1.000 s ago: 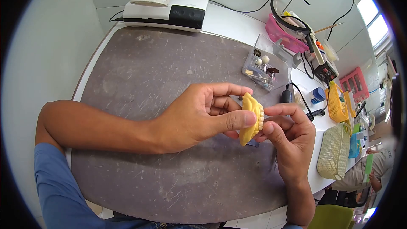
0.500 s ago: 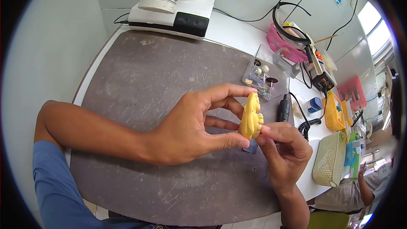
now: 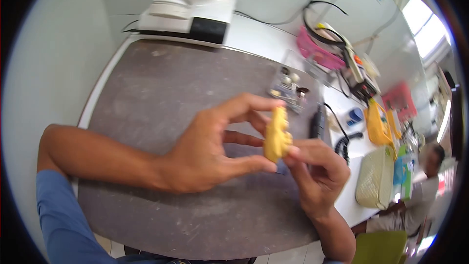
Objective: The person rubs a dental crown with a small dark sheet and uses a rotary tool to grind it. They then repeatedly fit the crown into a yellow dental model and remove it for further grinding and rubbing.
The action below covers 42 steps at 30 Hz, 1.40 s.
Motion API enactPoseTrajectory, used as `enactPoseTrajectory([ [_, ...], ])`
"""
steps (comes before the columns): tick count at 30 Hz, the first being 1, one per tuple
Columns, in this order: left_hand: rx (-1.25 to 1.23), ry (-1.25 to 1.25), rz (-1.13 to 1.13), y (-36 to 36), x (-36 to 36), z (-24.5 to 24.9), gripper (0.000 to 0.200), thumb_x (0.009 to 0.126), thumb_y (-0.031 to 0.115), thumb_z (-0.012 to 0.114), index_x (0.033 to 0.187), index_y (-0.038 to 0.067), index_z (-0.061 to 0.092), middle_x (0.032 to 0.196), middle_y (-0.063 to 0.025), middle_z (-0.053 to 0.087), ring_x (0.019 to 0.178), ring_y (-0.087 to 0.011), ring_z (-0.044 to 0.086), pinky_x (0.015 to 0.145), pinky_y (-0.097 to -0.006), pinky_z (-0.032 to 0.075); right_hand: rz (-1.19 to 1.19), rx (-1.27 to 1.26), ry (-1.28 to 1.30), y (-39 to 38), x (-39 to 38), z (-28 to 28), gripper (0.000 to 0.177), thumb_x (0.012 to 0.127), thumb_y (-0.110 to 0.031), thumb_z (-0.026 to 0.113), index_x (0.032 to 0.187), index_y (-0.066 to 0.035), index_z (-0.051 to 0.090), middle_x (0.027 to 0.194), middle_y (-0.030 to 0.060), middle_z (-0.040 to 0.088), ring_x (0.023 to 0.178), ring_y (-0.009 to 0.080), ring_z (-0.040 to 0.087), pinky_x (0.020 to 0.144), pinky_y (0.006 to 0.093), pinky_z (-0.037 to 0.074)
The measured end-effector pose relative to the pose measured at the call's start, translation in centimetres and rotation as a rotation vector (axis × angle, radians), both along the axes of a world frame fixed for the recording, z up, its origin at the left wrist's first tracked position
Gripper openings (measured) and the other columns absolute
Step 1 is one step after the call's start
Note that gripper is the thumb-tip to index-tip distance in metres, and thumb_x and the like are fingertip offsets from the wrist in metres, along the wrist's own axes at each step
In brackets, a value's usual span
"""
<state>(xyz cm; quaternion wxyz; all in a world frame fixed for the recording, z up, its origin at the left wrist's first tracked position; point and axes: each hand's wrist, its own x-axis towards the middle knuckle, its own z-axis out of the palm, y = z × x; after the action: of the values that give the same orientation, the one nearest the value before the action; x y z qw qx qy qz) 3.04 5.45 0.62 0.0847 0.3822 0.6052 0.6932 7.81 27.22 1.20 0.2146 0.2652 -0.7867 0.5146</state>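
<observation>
A yellow dental cast (image 3: 277, 136) with a row of teeth on its right side is held upright above the grey-brown work surface. My left hand (image 3: 210, 139) grips it between the fingertips at its top and the thumb at its bottom. The thumb and forefinger of my right hand (image 3: 320, 173) touch its lower right edge. The view is slightly blurred, so fine detail of the teeth cannot be made out. A small dark blue piece beneath the cast is mostly hidden by the hands.
A clear box of small tools (image 3: 289, 88) lies behind the hands, beside a black handpiece (image 3: 318, 122). A pink basket (image 3: 317, 51), yellow basket (image 3: 378, 124) and pale green basket (image 3: 375, 178) line the right. An extraction unit (image 3: 183, 27) stands at the back. A person (image 3: 422, 190) sits far right.
The whole view has shifted, so the surroundings and hands appear a little further left. Both hands keep their hold on the cast. More of the person at the far right now shows.
</observation>
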Motion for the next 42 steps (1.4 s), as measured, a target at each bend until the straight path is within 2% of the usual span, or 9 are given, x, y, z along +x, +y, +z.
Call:
enactPoseTrajectory([
  [2, 0.014, -0.257, 0.030, -0.1, 0.3, 0.2, 0.080, 0.080, 0.005, 0.085, 0.148, 0.000, 0.042, 0.131, -0.0105, 0.058, 0.123, -0.0190, 0.059, 0.106, -0.0369, 0.052, -0.001, 0.003, -0.018, 0.0, 0.0, 0.1, 0.023, 0.083, 0.007, 0.074, 0.105, -0.001, 0.076, 0.095, 0.0140, 0.076, 0.085, 0.0208, 0.074, 0.076, 0.0293, 0.058],
  [9, -0.072, -0.308, 0.058, 0.2, 0.2, 0.1, 0.086, 0.083, 0.027, 0.085, 0.149, -0.004, 0.039, 0.138, -0.0134, 0.056, 0.127, -0.0196, 0.057, 0.111, -0.0338, 0.044, 0.038, -0.008, -0.019, 0.2, -0.7, -0.2, 0.020, 0.086, 0.005, 0.072, 0.105, 0.001, 0.072, 0.096, 0.0117, 0.074, 0.087, 0.0208, 0.074, 0.080, 0.0314, 0.060],
  [12, 0.013, -0.304, 0.064, 0.6, 0.1, -0.4, 0.071, 0.088, 0.006, 0.077, 0.148, -0.004, 0.041, 0.132, -0.0120, 0.057, 0.124, -0.0173, 0.055, 0.105, -0.0318, 0.049, 0.038, -0.032, -0.023, 0.1, -1.1, -0.6, 0.019, 0.087, 0.003, 0.072, 0.105, 0.001, 0.071, 0.097, 0.0120, 0.074, 0.088, 0.0212, 0.074, 0.080, 0.0317, 0.060],
  [18, 0.070, -0.432, 0.037, 0.5, 0.1, -0.2, 0.070, 0.089, 0.010, 0.076, 0.147, -0.001, 0.037, 0.136, -0.0126, 0.050, 0.129, -0.0186, 0.051, 0.112, -0.0340, 0.043, -0.013, 0.093, 0.081, 0.1, -1.1, -0.4, 0.035, 0.083, -0.005, 0.079, 0.117, -0.004, 0.072, 0.103, 0.0117, 0.073, 0.091, 0.0216, 0.072, 0.080, 0.0343, 0.058],
  [23, 0.080, -0.512, 0.025, 0.4, 0.4, 0.6, 0.072, 0.091, 0.012, 0.075, 0.148, 0.003, 0.032, 0.130, -0.0123, 0.050, 0.124, -0.0195, 0.056, 0.108, -0.0359, 0.049, -0.103, 0.170, 0.288, -1.2, -1.2, -1.0, 0.046, 0.075, -0.011, 0.082, 0.119, -0.008, 0.066, 0.099, 0.0113, 0.065, 0.084, 0.0321, 0.067, 0.073, 0.0389, 0.055],
  [29, 0.074, -0.538, -0.006, 0.3, 0.1, -0.4, 0.074, 0.087, 0.008, 0.078, 0.146, 0.006, 0.033, 0.131, -0.0123, 0.049, 0.122, -0.0205, 0.058, 0.106, -0.0360, 0.051, -0.127, 0.225, 0.312, -0.7, -0.6, -0.7, 0.048, 0.073, -0.005, 0.081, 0.118, -0.008, 0.066, 0.100, 0.0102, 0.067, 0.084, 0.0291, 0.069, 0.071, 0.0375, 0.057],
  [35, -0.053, 0.105, 0.128, -0.6, -1.6, 0.3, 0.057, 0.084, 0.016, 0.083, 0.133, 0.003, 0.056, 0.126, -0.0090, 0.061, 0.115, -0.0229, 0.064, 0.101, -0.0361, 0.052, -0.085, 0.260, 0.238, -0.6, 0.1, 0.8, 0.042, 0.075, 0.001, 0.078, 0.115, -0.007, 0.071, 0.100, 0.0113, 0.072, 0.081, 0.0247, 0.072, 0.068, 0.0328, 0.058],
  [37, -0.193, 0.617, 0.124, -1.0, -2.3, 0.9, 0.045, 0.081, 0.006, 0.083, 0.124, 0.004, 0.067, 0.120, -0.0107, 0.067, 0.110, -0.0237, 0.067, 0.097, -0.0353, 0.054, -0.134, 0.287, 0.241, -0.5, 0.1, 1.1, 0.040, 0.075, 0.002, 0.079, 0.113, -0.005, 0.073, 0.099, 0.0122, 0.073, 0.079, 0.0224, 0.073, 0.066, 0.0304, 0.058],
  [42, -0.157, 0.505, 0.132, -0.9, -1.8, 0.7, 0.045, 0.078, 0.002, 0.083, 0.121, 0.005, 0.071, 0.116, -0.0123, 0.070, 0.105, -0.0230, 0.069, 0.092, -0.0329, 0.057, -0.104, 0.295, 0.236, -0.2, -0.1, 0.5, 0.041, 0.073, 0.002, 0.080, 0.113, -0.001, 0.072, 0.097, 0.0140, 0.073, 0.079, 0.0207, 0.073, 0.068, 0.0301, 0.058],
])
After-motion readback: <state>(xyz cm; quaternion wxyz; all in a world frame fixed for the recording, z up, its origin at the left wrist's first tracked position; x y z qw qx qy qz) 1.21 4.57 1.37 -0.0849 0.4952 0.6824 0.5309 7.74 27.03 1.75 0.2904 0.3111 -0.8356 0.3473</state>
